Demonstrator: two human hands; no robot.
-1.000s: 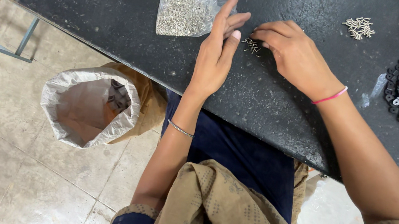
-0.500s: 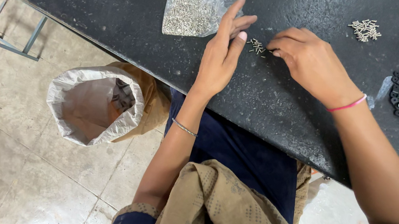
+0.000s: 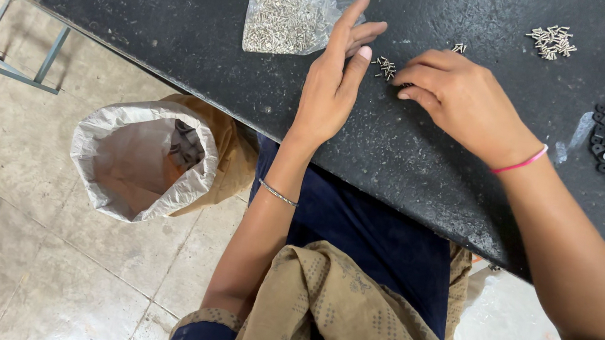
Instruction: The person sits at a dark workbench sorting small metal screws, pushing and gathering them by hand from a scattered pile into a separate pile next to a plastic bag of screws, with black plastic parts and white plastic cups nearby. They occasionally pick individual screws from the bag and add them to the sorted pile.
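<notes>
Two hands apart, holding nothing | left hand (image 3: 333, 88) flat-edged | right hand (image 3: 458, 97) curled over tiny metal screws (image 3: 386, 67) | rough black table (image 3: 145, 1)

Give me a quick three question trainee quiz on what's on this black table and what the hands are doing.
1. True or false: the small screw cluster lies between the left hand and the right hand.
2. What holds the largest lot of screws? A) clear plastic bag B) metal tin C) cardboard box
3. Fill in: the open sack stands on the ____.

Key: 1 true; 2 A; 3 floor.
</notes>
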